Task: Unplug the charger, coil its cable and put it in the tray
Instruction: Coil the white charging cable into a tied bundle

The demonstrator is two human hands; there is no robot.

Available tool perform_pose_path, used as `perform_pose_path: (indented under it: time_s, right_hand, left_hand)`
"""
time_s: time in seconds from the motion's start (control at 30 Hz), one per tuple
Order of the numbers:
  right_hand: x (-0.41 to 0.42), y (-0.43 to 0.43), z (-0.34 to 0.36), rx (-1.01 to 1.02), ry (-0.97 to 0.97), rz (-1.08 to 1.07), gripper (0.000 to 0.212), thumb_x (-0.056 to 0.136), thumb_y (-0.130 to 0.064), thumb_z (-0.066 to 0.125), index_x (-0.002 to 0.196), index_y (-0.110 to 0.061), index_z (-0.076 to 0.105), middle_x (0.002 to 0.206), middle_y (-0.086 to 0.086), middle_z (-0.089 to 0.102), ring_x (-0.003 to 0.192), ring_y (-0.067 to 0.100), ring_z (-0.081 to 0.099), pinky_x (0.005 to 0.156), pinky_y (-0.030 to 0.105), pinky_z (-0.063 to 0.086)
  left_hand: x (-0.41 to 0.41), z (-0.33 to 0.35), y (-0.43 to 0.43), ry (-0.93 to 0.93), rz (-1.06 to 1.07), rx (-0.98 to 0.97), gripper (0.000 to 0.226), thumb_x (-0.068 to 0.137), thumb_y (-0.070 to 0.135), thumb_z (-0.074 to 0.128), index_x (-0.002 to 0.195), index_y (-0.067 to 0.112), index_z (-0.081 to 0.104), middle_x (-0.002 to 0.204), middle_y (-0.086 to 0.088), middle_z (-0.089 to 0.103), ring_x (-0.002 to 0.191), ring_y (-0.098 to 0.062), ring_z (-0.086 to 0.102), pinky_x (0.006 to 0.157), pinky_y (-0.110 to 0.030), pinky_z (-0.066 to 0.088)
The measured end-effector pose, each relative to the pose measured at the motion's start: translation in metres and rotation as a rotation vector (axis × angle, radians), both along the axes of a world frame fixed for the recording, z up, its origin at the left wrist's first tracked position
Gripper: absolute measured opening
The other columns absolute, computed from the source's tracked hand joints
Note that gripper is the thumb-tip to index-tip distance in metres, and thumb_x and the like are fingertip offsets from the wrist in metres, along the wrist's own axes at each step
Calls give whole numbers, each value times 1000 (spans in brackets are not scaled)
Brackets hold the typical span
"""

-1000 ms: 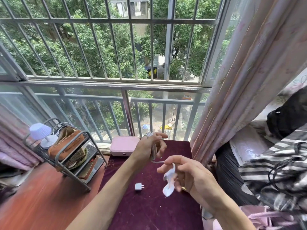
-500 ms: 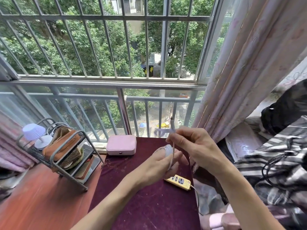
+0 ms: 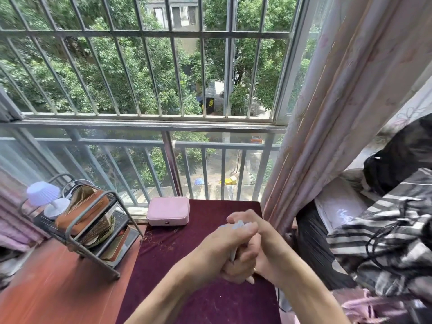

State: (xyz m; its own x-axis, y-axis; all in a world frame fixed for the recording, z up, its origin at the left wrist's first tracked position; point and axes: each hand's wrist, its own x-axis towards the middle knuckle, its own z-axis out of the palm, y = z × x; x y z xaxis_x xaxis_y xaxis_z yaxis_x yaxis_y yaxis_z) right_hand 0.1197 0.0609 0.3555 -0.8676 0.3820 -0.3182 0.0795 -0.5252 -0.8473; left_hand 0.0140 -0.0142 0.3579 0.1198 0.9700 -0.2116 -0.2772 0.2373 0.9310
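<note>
Both hands meet above the maroon cloth-covered worktop (image 3: 187,265). The left hand (image 3: 222,251) is fisted around a pale white coiled cable (image 3: 236,226), blurred, seemingly looped over its fingers (image 3: 243,230). The right hand (image 3: 259,249) curls closed against it, pinching a strand below.

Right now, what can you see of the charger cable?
Little of the cable shows: a pale white bundle, blurred, poking out at the top between the left hand and the right hand, plus a short white strip lower down between the fingers. Both hands are clasped around it above the dark red tabletop. Its plug and ends are hidden.
</note>
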Motion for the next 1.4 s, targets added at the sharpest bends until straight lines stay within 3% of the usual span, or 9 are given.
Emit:
perform_pose_path:
  time_s: [0.17, 0.3, 0.37, 0.63, 0.73, 0.83, 1.07, 1.3, 1.4]
  right_hand:
    - [10, -4, -9, 390, 78, -206, 30, 92, -35, 57, 110, -21, 77, 107, 13, 78, 101, 18, 75, 92, 32, 58]
    - [12, -17, -5, 614, 80, -312, 47, 112, -43, 34, 106, -23, 76, 94, 4, 82, 93, 13, 78, 85, 26, 59]
    - [13, -24, -4, 716, 59, -344, 57, 111, -53, 29, 108, -21, 75, 96, 7, 81, 96, 23, 79, 90, 40, 61]
    - [23, -30, -1, 885, 31, -193, 41, 100, -67, 49, 112, -32, 64, 92, -2, 75, 83, 17, 73, 73, 39, 60]
    - [23, -29, -2, 1058, -5, -224, 34, 105, -64, 36, 101, -35, 53, 80, -8, 69, 69, 13, 69, 59, 31, 54]
    - [23, -22, -4, 1297, -137, -184, 29, 107, -57, 29, 101, -34, 45, 74, -8, 66, 66, 14, 67, 59, 36, 53]
    - [27, 2, -8, 1607, -230, -37, 18, 104, -44, 37, 94, -29, 40, 65, -7, 54, 55, 15, 56, 48, 27, 41]
    - [28, 3, -5, 1636, -275, -28, 17, 106, -38, 41, 92, -28, 35, 66, -7, 53, 51, 14, 50, 48, 31, 41]
    - [26, 1, 3, 1734, -304, 40, 21, 104, -29, 39, 87, -30, 27, 62, -9, 37, 43, 10, 34, 41, 23, 26]
  left_hand:
    - [1, 8, -20, -601, -227, 201, 46, 107, 40, 35, 70, 16, 49, 41, 8, 25, 31, -8, 15, 34, -23, 11]
    - [4, 11, -18, -705, -237, 309, 53, 99, 59, 42, 63, 19, 43, 36, 7, 17, 27, -9, 16, 35, -25, 11]
    - [2, 7, -17, -774, -196, 294, 60, 92, 69, 44, 62, 18, 41, 35, 7, 16, 27, -8, 23, 40, -23, 19]
    - [-9, -1, -20, -907, -211, 274, 70, 85, 81, 36, 59, 16, 42, 34, 5, 19, 32, -10, 38, 49, -20, 39]
    - [-10, -3, -22, -807, -173, 259, 64, 85, 77, 44, 57, 20, 52, 34, 5, 21, 34, -11, 51, 43, -18, 37]
    - [-15, -8, -23, -656, -55, 208, 59, 85, 65, 57, 54, 15, 58, 37, 1, 26, 51, -16, 68, 63, -27, 55]
    - [-17, -15, -26, -252, 147, 124, 64, 81, 66, 63, 61, 6, 60, 49, -2, 55, 78, -25, 66, 91, -44, 51]
    - [-14, -11, -20, -133, 382, 11, 68, 73, 62, 78, 80, -3, 63, 60, -6, 55, 63, -23, 62, 73, -37, 53]
    - [-22, -3, -19, 206, 417, -17, 68, 82, 69, 63, 82, 1, 71, 68, -20, 67, 67, -25, 70, 76, -38, 55]
